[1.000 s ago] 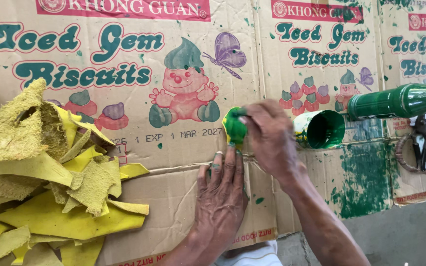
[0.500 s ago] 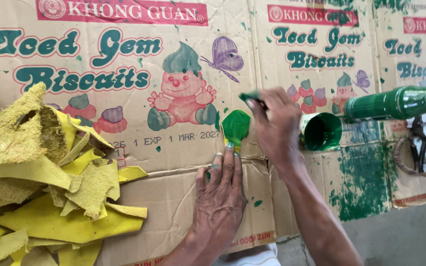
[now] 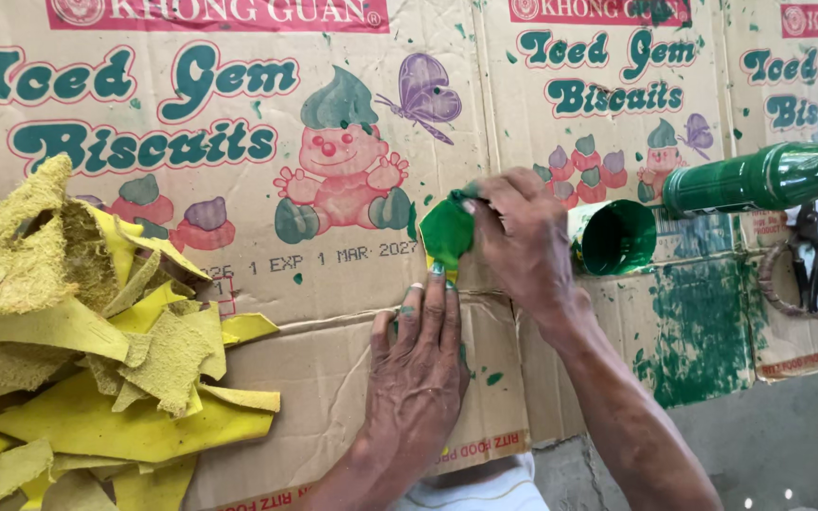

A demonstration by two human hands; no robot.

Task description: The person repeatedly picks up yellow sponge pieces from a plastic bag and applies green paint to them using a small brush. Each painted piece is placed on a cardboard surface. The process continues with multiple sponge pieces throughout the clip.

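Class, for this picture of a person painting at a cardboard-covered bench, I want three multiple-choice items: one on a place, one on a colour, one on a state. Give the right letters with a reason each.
1. Where does the pile of yellow scraps lie?
A. at the left of the cardboard sheet
B. at its right edge
C. inside the paint can

2. What colour is the small piece that the right hand works on?
A. red
B. green
C. yellow

3. How does the paint can stand?
A. upright and lidded
B. upside down
C. on its side, mouth open

Key: 1 A, the scraps are heaped at the left; 2 B, the piece is coated green, pinned by the left hand fingertips; 3 C, its green inside faces the camera.
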